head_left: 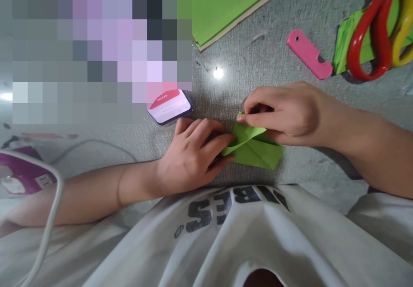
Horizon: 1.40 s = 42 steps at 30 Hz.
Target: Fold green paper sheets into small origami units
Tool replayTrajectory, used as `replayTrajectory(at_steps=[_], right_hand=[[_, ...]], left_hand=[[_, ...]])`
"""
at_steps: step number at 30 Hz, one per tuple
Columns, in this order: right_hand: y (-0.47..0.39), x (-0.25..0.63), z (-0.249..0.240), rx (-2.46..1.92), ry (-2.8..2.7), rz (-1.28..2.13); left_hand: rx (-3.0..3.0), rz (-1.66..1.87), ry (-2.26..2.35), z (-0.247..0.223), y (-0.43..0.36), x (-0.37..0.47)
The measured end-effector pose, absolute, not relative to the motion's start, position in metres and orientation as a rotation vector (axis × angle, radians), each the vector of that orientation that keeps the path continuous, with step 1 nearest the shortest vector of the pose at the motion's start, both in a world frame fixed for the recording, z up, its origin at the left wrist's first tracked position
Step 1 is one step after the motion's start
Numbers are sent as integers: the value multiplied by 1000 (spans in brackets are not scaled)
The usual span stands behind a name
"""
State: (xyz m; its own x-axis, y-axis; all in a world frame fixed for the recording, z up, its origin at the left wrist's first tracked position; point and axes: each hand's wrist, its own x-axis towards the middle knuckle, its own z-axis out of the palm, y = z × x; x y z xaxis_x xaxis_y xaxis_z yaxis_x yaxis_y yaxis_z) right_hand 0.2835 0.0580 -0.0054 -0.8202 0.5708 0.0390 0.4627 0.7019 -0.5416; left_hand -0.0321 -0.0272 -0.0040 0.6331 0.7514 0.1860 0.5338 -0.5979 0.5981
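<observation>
A small piece of green paper, partly folded with creases showing, lies on the grey table close to my shirt. My left hand grips its left edge between thumb and fingers. At the paper's upper part, my right hand pinches a raised flap with thumb and forefinger. The flap stands curled up over the flat lower layer. Fingers of both hands hide parts of the paper's edges.
A lit phone lies beyond my left hand. Large green sheets are at the top. To the right are a pink cutter, scissors with a red handle and green paper pieces. A white cable and purple box sit left.
</observation>
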Motion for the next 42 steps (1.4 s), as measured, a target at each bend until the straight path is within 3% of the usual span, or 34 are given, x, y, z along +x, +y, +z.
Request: replayTrajectory(at_steps=[6,10,16,42], right_hand=[[61,283,6,-716,-2652,943],[52,271,9,-889,-2497,1093],[37,249,6,-1171,-2351,1091],[47,264,10,-1090,-2581,904]], left_hand=[[2386,597,992,-4,-24,-32],[2394,566,995,-5,-22,-33],[2400,628,1006,-8,-22,-31],[2528,406,1158,-8,-18,-31]])
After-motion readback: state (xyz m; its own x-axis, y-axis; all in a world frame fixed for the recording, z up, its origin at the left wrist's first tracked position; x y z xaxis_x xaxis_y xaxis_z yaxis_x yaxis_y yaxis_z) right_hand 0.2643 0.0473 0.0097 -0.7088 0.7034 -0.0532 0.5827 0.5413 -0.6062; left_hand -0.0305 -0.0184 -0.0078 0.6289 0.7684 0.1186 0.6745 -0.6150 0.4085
